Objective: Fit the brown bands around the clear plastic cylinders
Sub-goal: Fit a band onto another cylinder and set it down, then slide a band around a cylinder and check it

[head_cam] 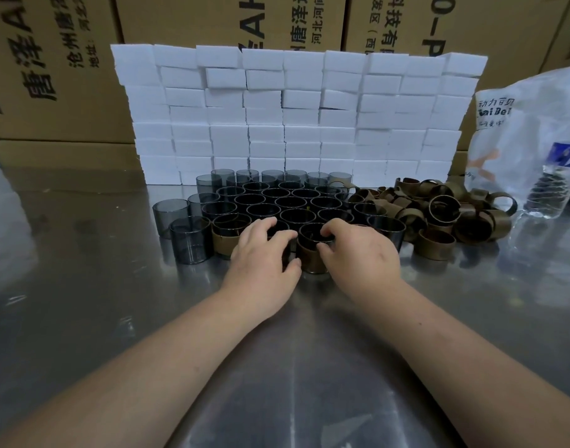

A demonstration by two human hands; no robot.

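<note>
A clear smoky plastic cylinder with a brown band around its lower half stands on the metal table between my hands. My left hand grips its left side, thumb low on the band. My right hand holds its right side, fingers curled over the rim. Behind it stand several bare cylinders in tight rows. Another banded cylinder stands just left of my left hand. A heap of loose brown bands lies to the right.
A wall of stacked white foam blocks rises behind the cylinders, with cardboard boxes beyond. A plastic water bottle and a white bag sit at the far right. The steel table stretches toward me.
</note>
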